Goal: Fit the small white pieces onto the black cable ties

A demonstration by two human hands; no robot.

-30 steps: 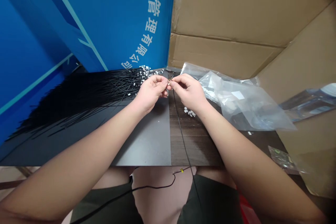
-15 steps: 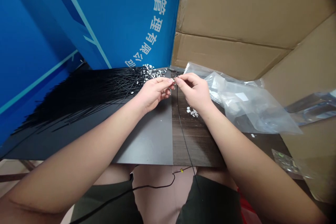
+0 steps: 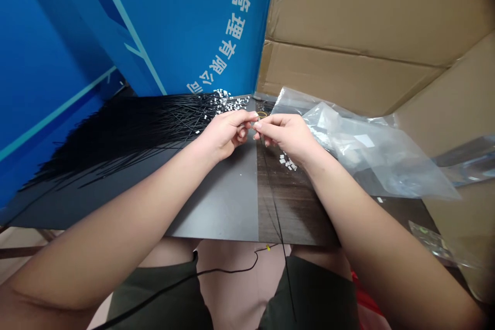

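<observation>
My left hand [image 3: 231, 133] and my right hand [image 3: 285, 134] meet fingertip to fingertip above the table. Between the thumb and finger of the left one there seems to be a small white piece [image 3: 256, 115], mostly hidden. The right one pinches a thin black wire [image 3: 277, 211], which hangs down past the table's front edge over my lap. A thin yellow loop [image 3: 262, 114] shows just beyond the fingertips; what it belongs to is unclear. Several loose white pieces [image 3: 287, 161] lie under my right wrist.
A large bundle of black wires [image 3: 116, 129] with white ends [image 3: 228, 102] covers the left of the table [image 3: 220, 211]. Clear plastic bags [image 3: 371, 149] lie to the right. A blue printed panel [image 3: 185, 20] and cardboard [image 3: 356, 5] stand behind. A black cord [image 3: 216, 271] crosses below the edge.
My hands have shifted slightly, the right one lower with its fingers more curled. The wire now swings a little further right at the bottom, and the yellow loop has come into view.
</observation>
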